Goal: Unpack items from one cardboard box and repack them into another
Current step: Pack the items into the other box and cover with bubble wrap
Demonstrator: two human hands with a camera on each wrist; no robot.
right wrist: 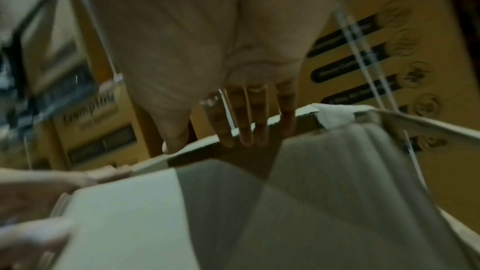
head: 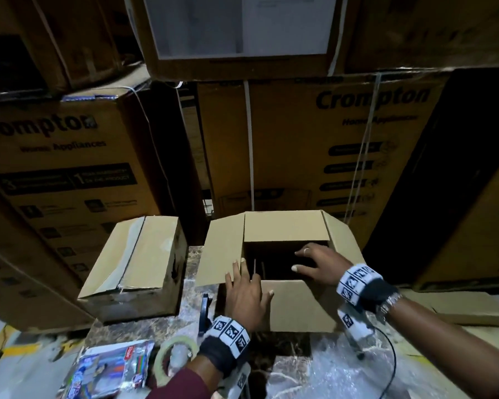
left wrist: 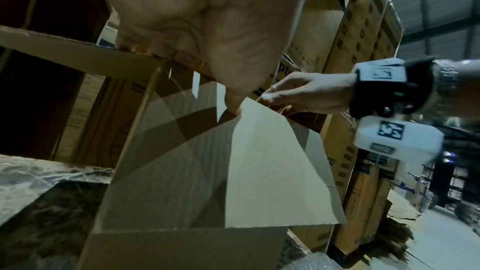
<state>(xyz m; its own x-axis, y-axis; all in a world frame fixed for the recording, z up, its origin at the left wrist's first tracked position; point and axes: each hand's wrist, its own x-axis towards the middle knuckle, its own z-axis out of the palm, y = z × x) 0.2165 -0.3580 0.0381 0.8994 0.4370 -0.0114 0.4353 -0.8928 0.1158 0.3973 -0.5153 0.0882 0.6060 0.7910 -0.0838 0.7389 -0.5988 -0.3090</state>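
1. On the marble-look surface [head: 288, 358], centre: open cardboard box [head: 297, 300], flaps up, inside dark, contents can't be made out.
2. Left hand [head: 247, 292] lies w/ straight fingers [head: 236, 269] over the box's near-left rim, touching the left flap; nothing gripped.
3. Right hand [head: 319, 262] spread over the opening, fingers [right wrist: 244, 128] straight, holding nothing.
4. Second cardboard box [head: 136, 263], flaps closed & taped, sits left of the open one, apart from it.
5. Near edge, left: tape roll [head: 175, 355], colourful packaged item [head: 113, 372].
6. Behind: stacked Crompton cartons [head: 314, 145].
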